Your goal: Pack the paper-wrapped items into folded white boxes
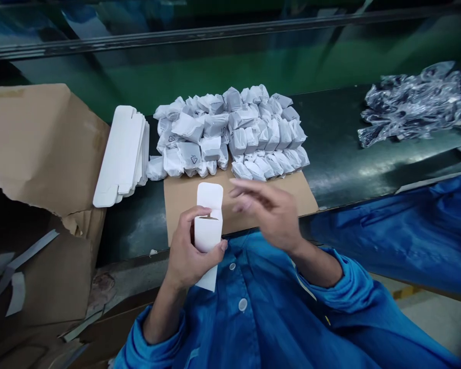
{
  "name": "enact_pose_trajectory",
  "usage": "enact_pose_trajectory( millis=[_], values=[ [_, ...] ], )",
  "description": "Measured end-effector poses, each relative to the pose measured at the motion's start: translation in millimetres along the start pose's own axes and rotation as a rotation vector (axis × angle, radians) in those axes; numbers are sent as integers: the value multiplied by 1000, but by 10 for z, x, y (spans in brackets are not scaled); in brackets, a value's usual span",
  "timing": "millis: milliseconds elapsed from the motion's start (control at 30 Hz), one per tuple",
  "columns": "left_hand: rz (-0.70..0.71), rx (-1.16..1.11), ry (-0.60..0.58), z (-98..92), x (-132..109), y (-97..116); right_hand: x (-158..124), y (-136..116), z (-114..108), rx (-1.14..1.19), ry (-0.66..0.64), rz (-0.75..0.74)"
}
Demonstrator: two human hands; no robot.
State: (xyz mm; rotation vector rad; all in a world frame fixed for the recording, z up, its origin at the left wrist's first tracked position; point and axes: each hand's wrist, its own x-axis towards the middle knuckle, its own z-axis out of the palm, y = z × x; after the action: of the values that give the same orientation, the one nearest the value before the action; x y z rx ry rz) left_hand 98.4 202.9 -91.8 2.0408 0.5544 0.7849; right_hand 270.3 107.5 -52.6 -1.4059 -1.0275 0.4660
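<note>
We grip white carton (208, 236) in left hand (185, 259), at near edge of cardboard sheet (180, 197), top flap (210, 195) up; right hand (274, 212) empty, fingers loosely extended. Step seems carton opening; next move calls for steady grip.

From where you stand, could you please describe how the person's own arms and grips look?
The left sleeve and right sleeve are blue, creased and bunched back short of the wrists. The left grip and right grip are bare, with no gloves or watch showing.

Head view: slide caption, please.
Left hand holding an open white box, right hand beside it, wrapped packets beyond.
</note>
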Motion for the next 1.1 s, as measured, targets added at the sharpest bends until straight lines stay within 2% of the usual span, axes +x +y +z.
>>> enact_pose_trajectory(
  millis=[33, 67, 100, 200, 300, 433, 500, 600, 767, 867, 967, 1100],
  values=[
    [-10, -12, -21, -3, -4, -2, 37, -1, -24, 71, 76, 72],
    [-17, -21, -46, -4, -6, 2, 82, 2, -41, 153, 94, 149],
    [-17, -20, -68, -4, -6, 10, 130, 8, -49, 237, 53, 219],
    [19, 56, -82, 2, 7, 47, 234, 17, -28, 391, -213, 351],
    [63, 162, -24, 35, 11, 63, 233, -7, 26, 341, -356, 363],
    [127, 140, 80, 117, -32, 47, 166, -44, 76, 284, -327, 354],
    [106, 92, 73, 142, -57, 45, 147, -60, 82, 281, -310, 337],
    [53, 143, 12, 118, -72, 57, 131, -80, 71, 222, -304, 277],
    [70, 322, -34, 20, -59, 63, 44, -17, 92, 159, -329, 91],
    [66, 320, -81, 24, -77, 57, -73, 56, 180, 59, -197, -80],
    [46, 305, -72, 59, -118, 61, -182, 86, 275, -105, -76, -242],
    [20, 277, -55, 60, -139, 80, -226, 77, 323, -235, -52, -331]
  ],
)
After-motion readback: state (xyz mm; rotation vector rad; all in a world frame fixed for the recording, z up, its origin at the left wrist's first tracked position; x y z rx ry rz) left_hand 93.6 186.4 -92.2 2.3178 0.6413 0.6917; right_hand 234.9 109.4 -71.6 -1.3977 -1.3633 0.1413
